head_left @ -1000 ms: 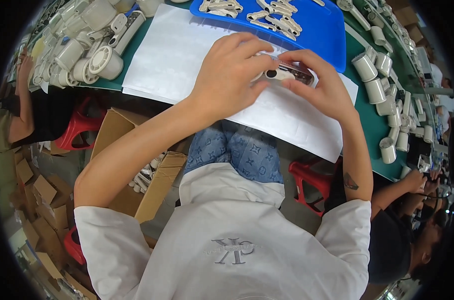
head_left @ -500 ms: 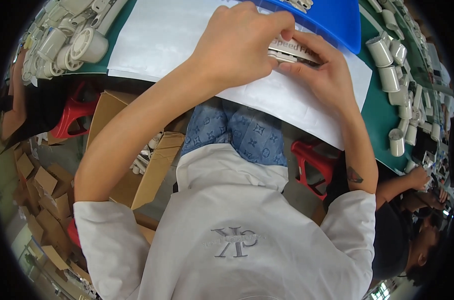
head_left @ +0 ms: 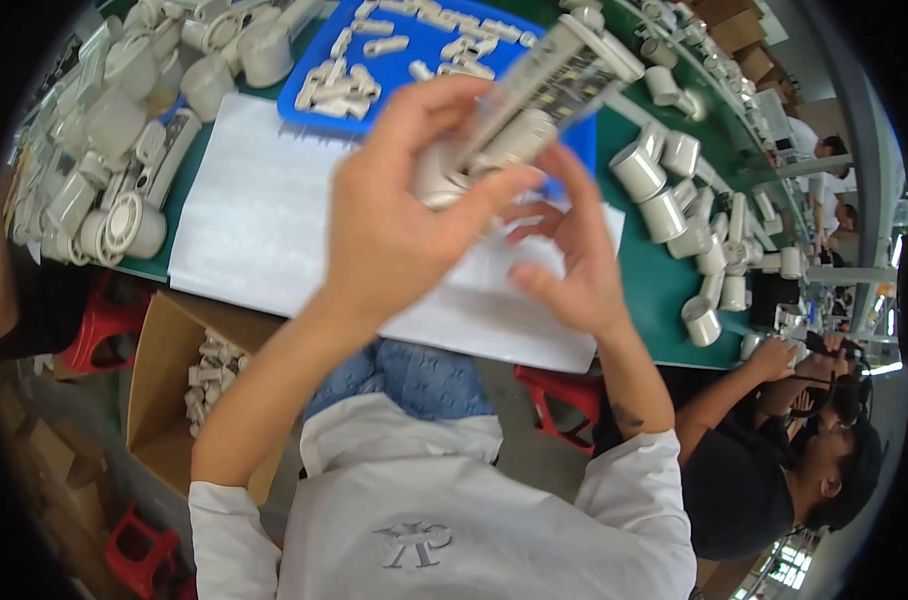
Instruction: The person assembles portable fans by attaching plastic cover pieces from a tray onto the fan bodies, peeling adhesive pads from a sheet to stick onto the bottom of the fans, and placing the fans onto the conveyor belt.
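A white handheld fan body [head_left: 519,140] is tilted up above the work surface, with its round end low and its long handle pointing up and right. The handle's side is uncovered and shows what looks like a circuit board inside. My left hand [head_left: 389,215] is closed around the round end. Just right of it, my right hand [head_left: 579,255] has its fingers apart and slightly blurred; one finger comes close to the fan body, and I cannot tell whether it touches. Beneath both hands lies a white paper sheet [head_left: 264,220].
Behind the paper stands a blue tray [head_left: 394,65] with several small white plastic parts. White fan bodies [head_left: 124,130] pile up at left, and white cylindrical housings [head_left: 664,210] at right. Below the table are a cardboard box [head_left: 159,370] and red stools [head_left: 564,395]. A co-worker [head_left: 744,470] sits at right.
The fan body has been lifted and turned from lying level between both hands to tilted upward in my left hand. My right hand has let go and spread its fingers. The view has shifted.
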Tool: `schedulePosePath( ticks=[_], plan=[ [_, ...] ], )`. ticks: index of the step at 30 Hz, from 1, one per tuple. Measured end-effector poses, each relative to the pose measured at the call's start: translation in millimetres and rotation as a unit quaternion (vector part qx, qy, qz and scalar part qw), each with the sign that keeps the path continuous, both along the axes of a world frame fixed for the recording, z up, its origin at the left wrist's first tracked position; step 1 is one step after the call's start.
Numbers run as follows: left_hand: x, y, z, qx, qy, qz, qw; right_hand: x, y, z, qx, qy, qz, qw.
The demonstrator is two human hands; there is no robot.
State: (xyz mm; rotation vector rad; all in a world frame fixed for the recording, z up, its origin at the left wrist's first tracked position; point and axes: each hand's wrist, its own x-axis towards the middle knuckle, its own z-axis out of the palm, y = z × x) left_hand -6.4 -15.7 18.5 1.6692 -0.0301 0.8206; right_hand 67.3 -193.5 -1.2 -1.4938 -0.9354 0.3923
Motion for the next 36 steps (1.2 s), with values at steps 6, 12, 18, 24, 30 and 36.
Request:
schedulePosePath(
  ticks=[6,12,18,24,30,36],
  plan=[
    [58,-49,15,-0.017,-0.133,-0.049,0.99,23,-38,30,0.026,0.069,-0.15,0.986],
    [69,-63,-13,0.079,0.064,-0.25,0.963,169,-110,85,-0.005,0.004,-0.269,0.963],
    [87,-66,-56,0.215,0.204,-0.423,0.857,332,-178,77,-0.256,-0.035,-0.433,0.863],
    [87,-61,-56,0.186,0.207,-0.431,0.858,461,-241,18,-0.387,-0.049,-0.479,0.787],
    [91,-59,-59,0.145,0.192,-0.473,0.848,551,-280,-17,-0.425,-0.123,-0.534,0.721],
    [91,-63,-68,0.145,0.195,-0.452,0.858,528,-192,-11,-0.352,-0.331,-0.451,0.75]
  ],
)
